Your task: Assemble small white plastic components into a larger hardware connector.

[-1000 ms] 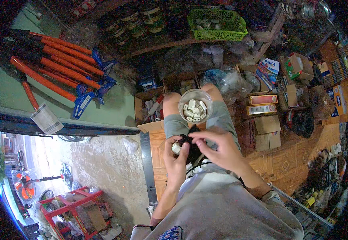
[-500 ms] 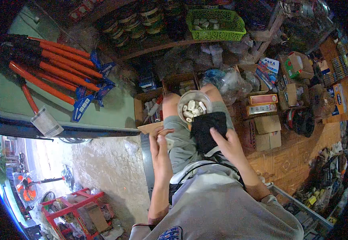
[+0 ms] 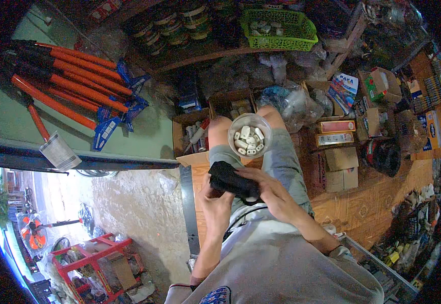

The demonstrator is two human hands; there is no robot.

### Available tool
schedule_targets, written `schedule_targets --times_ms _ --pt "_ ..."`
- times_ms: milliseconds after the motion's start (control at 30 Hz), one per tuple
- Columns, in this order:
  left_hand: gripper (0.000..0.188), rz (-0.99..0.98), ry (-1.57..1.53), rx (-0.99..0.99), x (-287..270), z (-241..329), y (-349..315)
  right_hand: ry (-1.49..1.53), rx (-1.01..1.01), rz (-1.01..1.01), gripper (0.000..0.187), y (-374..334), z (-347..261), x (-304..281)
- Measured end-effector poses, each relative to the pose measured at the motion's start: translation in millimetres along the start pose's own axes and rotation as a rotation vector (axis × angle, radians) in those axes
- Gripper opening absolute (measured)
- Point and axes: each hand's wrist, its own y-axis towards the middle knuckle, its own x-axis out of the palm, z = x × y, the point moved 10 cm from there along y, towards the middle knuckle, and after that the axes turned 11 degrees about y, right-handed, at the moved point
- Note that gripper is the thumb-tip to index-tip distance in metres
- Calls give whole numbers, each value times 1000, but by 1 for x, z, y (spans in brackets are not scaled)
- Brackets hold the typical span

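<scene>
Just in front of my belly, a black cloth (image 3: 226, 178) is held between both hands. My left hand (image 3: 216, 205) grips its left side with the fingers closed. My right hand (image 3: 275, 196) closes over the right end, its fingers lying across the top. A small pale bit shows at the cloth's lower right edge, too hidden to name. Beyond the hands, a round whitish tub (image 3: 251, 119) rests between my thighs. Inside it lie several small white blocks (image 3: 246, 133), some with holes that look like sockets or plugs.
Open cardboard boxes (image 3: 192, 158) stand past my knees, and more cartons (image 3: 342, 177) sit to the right. A green plastic basket (image 3: 281, 44) is on the far shelf. Orange-handled tools (image 3: 81, 91) lie on the left surface. Lower left stands a red metal frame (image 3: 91, 256).
My left hand has come in from the left and taken hold of the cloth. The cloth has moved left and toward my belly, now bunched, uncovering the tub's near side.
</scene>
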Motion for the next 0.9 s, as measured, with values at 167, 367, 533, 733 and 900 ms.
schedule_targets --times_ms 167,367,533,733,900 --pt "19 141 206 -37 -12 1 -3 -372 57 141 32 -7 -5 -8" --pt "34 -91 306 -30 0 0 -9 -362 97 192 20 -4 8 -26" --pt "46 -237 54 -83 13 4 -14 -109 77 198 27 6 24 -21" --pt "53 -190 -65 -62 18 21 -18 -145 85 161 27 13 16 -14" --pt "50 -145 -61 -205 18 11 -24 -292 -41 200 19 15 -1 -16"
